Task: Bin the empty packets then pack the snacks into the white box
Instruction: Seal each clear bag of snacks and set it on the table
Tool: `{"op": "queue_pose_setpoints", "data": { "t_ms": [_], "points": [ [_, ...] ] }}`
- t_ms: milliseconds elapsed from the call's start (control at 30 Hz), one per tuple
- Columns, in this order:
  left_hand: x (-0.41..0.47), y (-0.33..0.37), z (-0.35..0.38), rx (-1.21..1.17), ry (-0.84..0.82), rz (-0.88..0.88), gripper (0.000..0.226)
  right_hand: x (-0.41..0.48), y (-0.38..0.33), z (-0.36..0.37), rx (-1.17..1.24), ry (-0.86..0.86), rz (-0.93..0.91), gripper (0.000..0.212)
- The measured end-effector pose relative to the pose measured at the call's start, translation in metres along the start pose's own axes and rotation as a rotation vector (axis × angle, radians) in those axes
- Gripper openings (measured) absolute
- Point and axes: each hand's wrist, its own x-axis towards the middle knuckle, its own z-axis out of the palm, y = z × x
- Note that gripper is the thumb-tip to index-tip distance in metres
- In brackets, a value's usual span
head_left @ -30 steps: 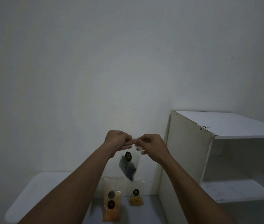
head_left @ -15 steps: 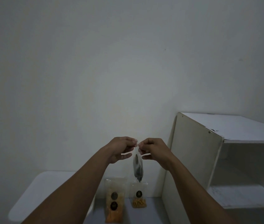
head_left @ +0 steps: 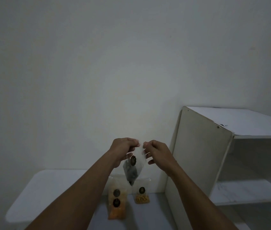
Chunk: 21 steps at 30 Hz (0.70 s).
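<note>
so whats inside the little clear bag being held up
Dark bits bunched in the lower half of the clear bag, which left hand and right hand pinch at the top. The upper half looks empty. A round sticker hides some; what the bits are is unclear.

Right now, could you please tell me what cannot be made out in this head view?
Head view only:
The bin and white box: outside the frame.
The held packet: contents too dim to identify.
The tall packet and small packet: labels too small to read.
The shelf: cut off by the right edge.
The table: near part cut off by the bottom edge.
</note>
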Motion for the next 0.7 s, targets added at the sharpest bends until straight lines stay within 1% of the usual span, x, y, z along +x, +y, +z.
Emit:
{"op": "queue_pose_setpoints", "data": {
  "t_ms": [67, 100, 133, 200, 233, 267, 300, 367, 433, 467, 533, 600, 633, 700],
  "points": [
    [0.006, -0.004, 0.003, -0.020, 0.049, 0.002, 0.011, -0.004, 0.011, 0.004, -0.025, -0.003, -0.018, 0.038],
    [0.008, -0.007, 0.004, -0.021, 0.065, -0.002, 0.010, -0.005, 0.018, 0.006, -0.046, -0.012, -0.013, 0.039],
    [0.010, -0.010, 0.006, -0.017, 0.073, -0.007, 0.009, -0.004, 0.027, 0.007, -0.080, -0.015, -0.003, 0.035],
    [0.014, -0.019, 0.011, -0.002, 0.074, -0.016, 0.009, 0.000, 0.047, 0.011, -0.176, 0.012, 0.010, 0.019],
    [0.015, -0.025, 0.014, 0.008, 0.071, -0.019, 0.009, 0.002, 0.056, 0.012, -0.210, 0.040, 0.012, 0.015],
    [0.018, -0.032, 0.016, 0.014, 0.073, -0.019, 0.009, 0.004, 0.063, 0.013, -0.224, 0.075, 0.018, 0.015],
    [0.023, -0.042, 0.018, 0.025, 0.089, -0.011, 0.009, 0.006, 0.070, 0.014, -0.227, 0.106, 0.032, 0.017],
    [0.034, -0.066, 0.018, 0.119, 0.166, 0.027, 0.012, 0.008, 0.085, 0.013, -0.222, 0.146, 0.062, 0.024],
    [0.043, -0.091, 0.018, 0.225, 0.211, 0.021, 0.024, 0.011, 0.105, 0.013, -0.197, 0.152, 0.094, 0.031],
    [0.045, -0.104, 0.019, 0.252, 0.201, -0.017, 0.030, 0.012, 0.116, 0.012, -0.170, 0.151, 0.116, 0.034],
    [0.049, -0.131, 0.020, 0.304, 0.129, -0.103, 0.038, 0.013, 0.138, 0.010, -0.122, 0.148, 0.167, 0.034],
    [0.054, -0.159, 0.022, 0.341, 0.046, -0.165, 0.034, 0.016, 0.158, 0.008, -0.101, 0.126, 0.201, 0.029],
    [0.057, -0.173, 0.023, 0.322, 0.032, -0.185, 0.030, 0.018, 0.167, 0.007, -0.091, 0.120, 0.209, 0.027],
    [0.064, -0.197, 0.028, 0.254, 0.063, -0.218, 0.021, 0.021, 0.185, 0.007, -0.047, 0.126, 0.246, 0.026]
  ]
}}
